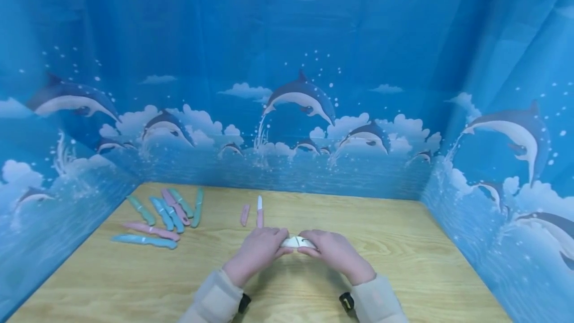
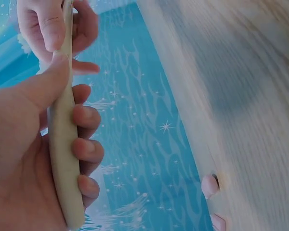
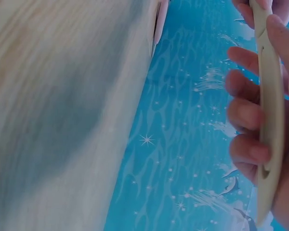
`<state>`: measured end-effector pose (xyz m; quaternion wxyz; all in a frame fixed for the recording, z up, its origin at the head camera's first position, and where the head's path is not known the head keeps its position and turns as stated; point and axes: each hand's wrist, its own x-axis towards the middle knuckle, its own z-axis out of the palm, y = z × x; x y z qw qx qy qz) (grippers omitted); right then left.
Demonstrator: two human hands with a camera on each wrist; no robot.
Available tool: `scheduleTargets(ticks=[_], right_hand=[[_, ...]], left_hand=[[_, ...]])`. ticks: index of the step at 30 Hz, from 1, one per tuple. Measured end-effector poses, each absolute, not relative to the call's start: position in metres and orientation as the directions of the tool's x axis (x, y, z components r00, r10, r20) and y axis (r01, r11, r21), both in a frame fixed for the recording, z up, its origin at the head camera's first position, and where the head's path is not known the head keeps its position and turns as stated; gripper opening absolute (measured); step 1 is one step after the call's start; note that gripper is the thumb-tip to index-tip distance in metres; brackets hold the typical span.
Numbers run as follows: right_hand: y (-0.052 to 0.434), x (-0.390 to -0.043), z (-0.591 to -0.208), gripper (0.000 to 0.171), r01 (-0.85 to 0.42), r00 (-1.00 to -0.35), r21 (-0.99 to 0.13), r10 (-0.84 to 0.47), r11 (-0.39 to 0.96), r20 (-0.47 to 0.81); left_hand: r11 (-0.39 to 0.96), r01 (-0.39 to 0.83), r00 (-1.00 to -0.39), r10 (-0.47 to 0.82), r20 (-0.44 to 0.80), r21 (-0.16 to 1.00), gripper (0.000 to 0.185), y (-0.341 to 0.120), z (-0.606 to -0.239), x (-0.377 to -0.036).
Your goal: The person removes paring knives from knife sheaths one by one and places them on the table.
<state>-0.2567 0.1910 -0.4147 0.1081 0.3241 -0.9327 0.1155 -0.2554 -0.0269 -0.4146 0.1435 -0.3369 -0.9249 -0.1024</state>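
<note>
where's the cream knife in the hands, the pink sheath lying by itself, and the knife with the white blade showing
cream knife [image 2: 62, 144], left wrist view, middle of its body
pink sheath [image 1: 244, 215], head view, its middle
knife with white blade [image 1: 259, 212], head view, where blade meets pink handle

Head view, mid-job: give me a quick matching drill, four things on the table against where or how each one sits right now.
Things:
1. cream knife
2. pink sheath
3. uncovered pink knife
4. teal knife

States:
A. nearest the front of the left-hand pile
B. gripped by both hands
C. white blade bare, pointing away
D. lying loose just left of the bare-bladed knife

Pairs: 1-B, 2-D, 3-C, 4-A
</note>
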Motion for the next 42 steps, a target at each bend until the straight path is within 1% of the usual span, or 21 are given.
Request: scheduleTargets(ticks=[7, 13, 19, 24, 28, 36, 42], right_hand=[[0.193, -0.257, -0.418, 0.035, -0.665, -0.739, -0.164, -0.609, 0.729, 0.287], [0.196, -0.259, -0.415, 0.037, -0.693, -0.709, -0.153, -0.627, 0.705, 0.323], [0.198, -0.258, -0.41, 0.04, -0.682, -0.723, -0.161, -0.624, 0.714, 0.296], [0.196, -0.258, -0.41, 0.038, -0.681, -0.722, -0.151, -0.623, 0.716, 0.301], [0.196, -0.259, -0.411, 0.035, -0.681, -0.721, -0.152, -0.62, 0.716, 0.31], [0.194, -0.258, -0.41, 0.033, -0.654, -0.752, -0.205, -0.596, 0.728, 0.282], [0.194, -0.257, -0.408, 0.033, -0.667, -0.741, -0.197, -0.61, 0.719, 0.281]], left_hand=[[0.721, 0.678, -0.722, 0.615, 0.316, 0.144, 0.02, -0.028, -0.415, -0.253], [0.717, 0.683, -0.717, 0.625, 0.31, 0.136, 0.018, -0.027, -0.414, -0.256], [0.724, 0.677, -0.722, 0.621, 0.306, 0.128, 0.018, -0.026, -0.414, -0.257], [0.729, 0.668, -0.735, 0.614, 0.288, 0.15, 0.017, -0.025, -0.414, -0.258], [0.726, 0.67, -0.734, 0.614, 0.29, 0.157, 0.016, -0.026, -0.413, -0.259], [0.715, 0.676, -0.729, 0.616, 0.297, 0.179, 0.016, -0.027, -0.412, -0.258], [0.718, 0.669, -0.738, 0.607, 0.295, 0.194, 0.016, -0.027, -0.413, -0.257]])
